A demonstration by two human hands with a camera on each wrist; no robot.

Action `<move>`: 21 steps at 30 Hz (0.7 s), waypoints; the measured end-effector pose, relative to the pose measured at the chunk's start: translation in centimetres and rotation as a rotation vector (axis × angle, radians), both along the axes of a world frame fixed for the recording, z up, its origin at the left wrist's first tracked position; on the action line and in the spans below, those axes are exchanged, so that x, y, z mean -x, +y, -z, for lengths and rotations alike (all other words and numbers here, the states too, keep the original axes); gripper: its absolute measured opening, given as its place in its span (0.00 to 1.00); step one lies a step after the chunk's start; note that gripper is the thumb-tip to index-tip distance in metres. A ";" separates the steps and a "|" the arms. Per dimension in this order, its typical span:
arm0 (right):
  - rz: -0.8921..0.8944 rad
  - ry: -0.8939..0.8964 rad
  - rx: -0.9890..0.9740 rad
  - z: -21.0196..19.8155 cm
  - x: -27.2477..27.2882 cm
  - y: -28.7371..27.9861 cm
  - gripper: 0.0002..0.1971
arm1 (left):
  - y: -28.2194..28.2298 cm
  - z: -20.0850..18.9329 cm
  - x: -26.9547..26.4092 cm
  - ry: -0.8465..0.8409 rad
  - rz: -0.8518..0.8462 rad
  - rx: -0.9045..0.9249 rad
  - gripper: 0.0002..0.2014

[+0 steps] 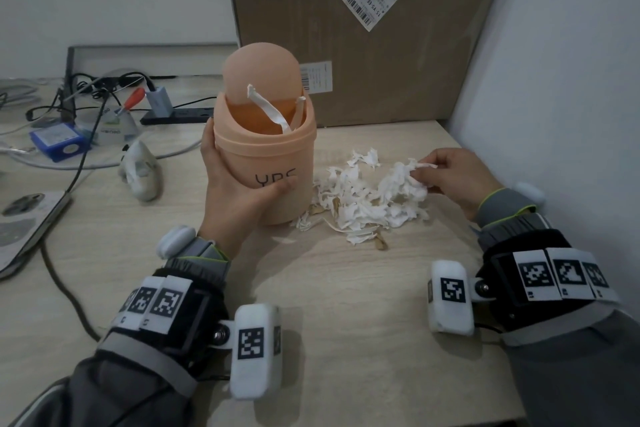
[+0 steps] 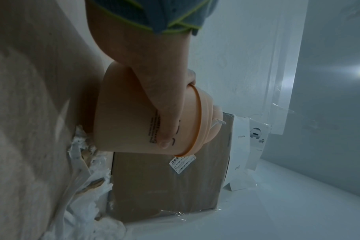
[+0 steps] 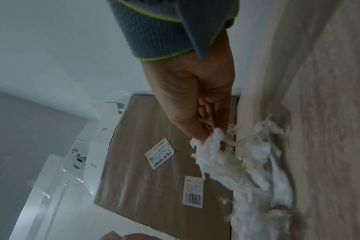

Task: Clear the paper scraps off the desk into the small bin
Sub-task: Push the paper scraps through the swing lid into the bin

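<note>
A small peach bin (image 1: 268, 163) with a domed swing lid stands on the desk, a white paper strip (image 1: 268, 109) hanging out of its opening. My left hand (image 1: 230, 184) grips the bin's body, thumb across the front; the left wrist view shows my thumb lying across the bin (image 2: 133, 113). A heap of torn white paper scraps (image 1: 360, 198) lies just right of the bin. At the heap's right side my right hand (image 1: 446, 173) pinches a bunch of scraps (image 3: 213, 151) between thumb and fingers.
A large cardboard box (image 1: 363, 31) stands behind the bin and scraps. A white wall (image 1: 561, 80) closes the right side. Cables, a power strip (image 1: 176, 114), a blue box (image 1: 59, 144) and a crumpled grey object (image 1: 140, 172) crowd the left of the desk.
</note>
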State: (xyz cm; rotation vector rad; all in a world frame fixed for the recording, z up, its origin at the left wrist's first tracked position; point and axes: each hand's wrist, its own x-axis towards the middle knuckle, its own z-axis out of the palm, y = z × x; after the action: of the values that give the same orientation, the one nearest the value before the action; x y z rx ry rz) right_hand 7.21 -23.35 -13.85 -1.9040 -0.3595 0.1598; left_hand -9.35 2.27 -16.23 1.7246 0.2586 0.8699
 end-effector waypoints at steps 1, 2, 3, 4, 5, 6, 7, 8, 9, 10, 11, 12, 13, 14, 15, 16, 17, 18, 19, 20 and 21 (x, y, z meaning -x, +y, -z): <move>-0.011 0.016 -0.007 0.0 0.1 0.0 0.08 | 0.0 0.0 0.0 0.001 -0.002 0.002 0.65; -0.014 0.015 -0.017 0.1 0.1 -0.1 0.09 | -0.1 0.0 0.0 0.000 -0.002 0.003 0.64; -0.007 0.002 -0.023 0.1 0.1 -0.2 0.09 | -0.1 -0.1 -0.1 0.000 -0.002 0.001 0.64; 0.006 -0.017 -0.028 0.0 0.1 -0.2 0.09 | -0.1 0.0 0.0 0.003 -0.002 -0.002 0.64; 0.021 -0.039 -0.026 0.0 0.1 -0.2 0.09 | -0.1 0.0 0.0 0.006 0.000 -0.003 0.64; 0.035 -0.059 -0.029 -0.1 0.1 -0.2 0.09 | -0.1 0.0 0.0 0.007 0.001 -0.003 0.64; 0.051 -0.075 -0.035 -0.2 0.2 -0.3 0.09 | 0.0 0.0 0.1 0.007 0.004 -0.002 0.64; 0.069 -0.088 -0.049 -0.3 0.2 -0.3 0.10 | 0.0 0.0 0.1 0.007 0.006 0.001 0.65; 0.092 -0.103 -0.064 -0.3 0.2 -0.3 0.10 | 0.0 -0.1 0.0 0.007 0.007 0.003 0.65; 0.117 -0.122 -0.082 -0.4 0.2 -0.4 0.11 | 0.0 -0.1 0.0 0.006 0.008 0.004 0.65; 0.142 -0.149 -0.100 -0.5 0.2 -0.4 0.11 | -0.1 -0.1 0.0 0.005 0.009 0.006 0.65; 0.168 -0.182 -0.124 -0.6 0.3 -0.4 0.11 | -0.1 -0.1 0.0 0.004 0.010 0.008 0.65; 0.197 -0.216 -0.147 -0.6 0.3 -0.4 0.10 | -0.1 -0.1 0.0 0.003 0.010 0.008 0.65; 0.229 -0.248 -0.174 -0.7 0.3 -0.4 0.07 | -0.1 -0.1 0.0 0.001 0.012 0.007 0.66; 0.259 -0.275 -0.192 -0.8 0.3 -0.4 0.05 | -0.2 -0.2 0.0 0.001 0.015 0.006 0.66; 0.280 -0.297 -0.203 -0.9 0.3 -0.4 0.04 | -0.2 -0.2 0.0 0.003 0.015 0.005 0.66; 0.287 -0.302 -0.206 -0.9 0.2 -0.4 0.06 | -0.2 -0.2 0.0 0.006 0.013 0.005 0.66; 0.285 -0.286 -0.208 -0.8 0.1 -0.4 0.08 | -0.2 -0.2 0.0 0.010 0.012 0.006 0.66; 0.278 -0.256 -0.210 -0.6 0.0 -0.4 0.11 | -0.2 -0.2 0.0 0.012 0.009 0.009 0.66; 0.269 -0.220 -0.208 -0.5 0.0 -0.4 0.14 | -0.2 -0.2 0.0 0.013 0.006 0.008 0.66; 0.258 -0.181 -0.209 -0.3 -0.1 -0.4 0.15 | -0.2 -0.2 0.0 0.012 0.005 0.005 0.65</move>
State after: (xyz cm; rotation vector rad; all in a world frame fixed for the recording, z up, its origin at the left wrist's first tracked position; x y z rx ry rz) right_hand 7.27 -23.76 -13.51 -1.7424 -0.2384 -0.2160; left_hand -9.33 2.07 -16.06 1.7261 0.2642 0.8549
